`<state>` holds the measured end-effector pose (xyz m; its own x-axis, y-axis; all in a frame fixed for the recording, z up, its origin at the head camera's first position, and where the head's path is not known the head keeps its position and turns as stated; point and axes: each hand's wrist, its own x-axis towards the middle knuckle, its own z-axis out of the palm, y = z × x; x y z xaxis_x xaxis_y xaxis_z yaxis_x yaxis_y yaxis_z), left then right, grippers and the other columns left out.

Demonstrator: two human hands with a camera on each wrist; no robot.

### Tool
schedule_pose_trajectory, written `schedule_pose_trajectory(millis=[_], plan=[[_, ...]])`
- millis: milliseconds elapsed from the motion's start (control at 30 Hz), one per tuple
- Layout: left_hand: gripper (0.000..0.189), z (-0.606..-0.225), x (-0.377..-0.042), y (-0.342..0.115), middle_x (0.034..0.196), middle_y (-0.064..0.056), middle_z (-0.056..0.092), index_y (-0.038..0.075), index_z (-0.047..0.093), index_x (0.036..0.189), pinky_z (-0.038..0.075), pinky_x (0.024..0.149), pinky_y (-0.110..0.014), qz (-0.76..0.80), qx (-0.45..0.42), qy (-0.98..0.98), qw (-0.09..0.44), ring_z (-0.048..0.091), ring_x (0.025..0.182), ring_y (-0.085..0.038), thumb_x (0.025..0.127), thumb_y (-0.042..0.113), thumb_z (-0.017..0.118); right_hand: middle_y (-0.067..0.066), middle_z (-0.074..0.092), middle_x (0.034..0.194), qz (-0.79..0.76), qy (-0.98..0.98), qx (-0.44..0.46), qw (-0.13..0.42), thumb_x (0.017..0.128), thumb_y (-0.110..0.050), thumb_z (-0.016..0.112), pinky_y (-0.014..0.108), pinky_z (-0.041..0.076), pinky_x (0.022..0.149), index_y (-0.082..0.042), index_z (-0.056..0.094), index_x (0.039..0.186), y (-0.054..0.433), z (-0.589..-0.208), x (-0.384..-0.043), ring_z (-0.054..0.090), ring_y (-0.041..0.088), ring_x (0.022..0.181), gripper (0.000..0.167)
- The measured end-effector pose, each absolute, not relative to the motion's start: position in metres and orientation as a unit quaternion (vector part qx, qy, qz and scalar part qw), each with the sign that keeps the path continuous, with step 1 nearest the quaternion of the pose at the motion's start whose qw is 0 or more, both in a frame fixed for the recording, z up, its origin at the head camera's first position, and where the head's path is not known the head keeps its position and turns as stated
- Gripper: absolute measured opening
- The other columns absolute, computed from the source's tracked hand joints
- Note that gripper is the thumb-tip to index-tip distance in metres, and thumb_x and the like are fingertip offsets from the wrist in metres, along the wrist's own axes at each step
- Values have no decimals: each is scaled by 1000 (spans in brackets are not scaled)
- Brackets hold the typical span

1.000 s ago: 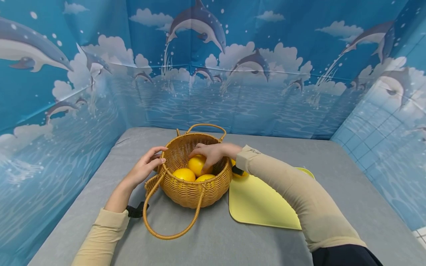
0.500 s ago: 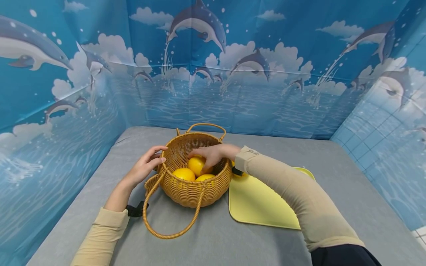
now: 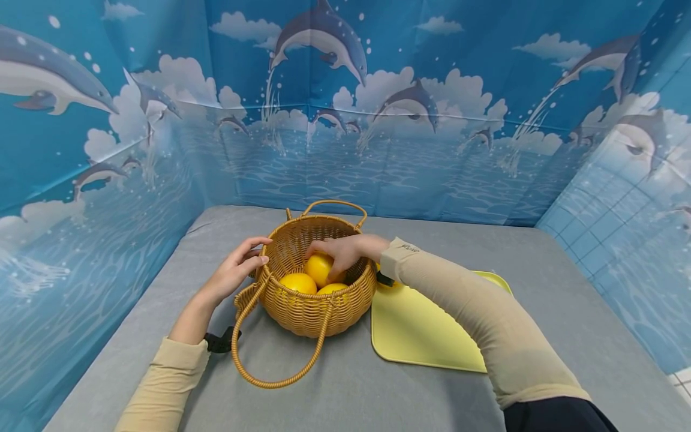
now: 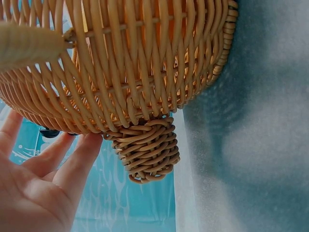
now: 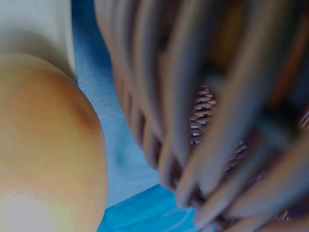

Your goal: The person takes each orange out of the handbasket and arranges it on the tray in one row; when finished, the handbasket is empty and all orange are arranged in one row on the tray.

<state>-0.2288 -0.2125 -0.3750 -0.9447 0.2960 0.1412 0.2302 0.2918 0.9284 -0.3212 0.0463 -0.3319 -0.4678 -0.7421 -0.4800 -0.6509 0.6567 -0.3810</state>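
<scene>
Dolphin-print walls box in a grey table (image 3: 345, 384). Right hand (image 3: 345, 251) reaches inside the wicker basket (image 3: 308, 312), fingers curled round the top lemon (image 3: 318, 267): firm, light, likely rolls; grasp from above. Left hand (image 3: 234, 271), fingers relaxed, steadies the rim. Yellow cutting board (image 3: 421, 336) just beside.

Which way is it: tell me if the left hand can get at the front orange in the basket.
Probably yes. The left hand rests on the basket rim, the top is open, and the front orange lies uncovered; the right hand grips the one behind.
</scene>
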Motion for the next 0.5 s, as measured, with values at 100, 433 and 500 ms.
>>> schedule_pose_trajectory(millis=[100,433,500], plan=[[43,-374,-228,-213,148,-12,30,16,42,138,34,97,-58,573,163,803,30,32,132,-34,97,29,51,6,41,127,-86,855,-397,323,87,-26,67,32,41,87,-17,32,137,46,-332,-321,44,19,108,62],[43,-374,-228,-213,147,-11,31,19,42,137,36,95,-57,570,158,806,31,33,132,-34,97,31,51,4,39,122,-85,851,-429,292,85,-23,70,30,41,86,-16,34,128,46,-331,-319,42,18,106,56],[43,-374,-228,-213,147,-11,31,18,42,137,35,96,-57,568,158,807,30,33,132,-34,97,31,51,5,38,123,-92,845,-444,285,85,-21,70,30,41,86,-14,34,129,47,-331,-319,41,19,107,57]])
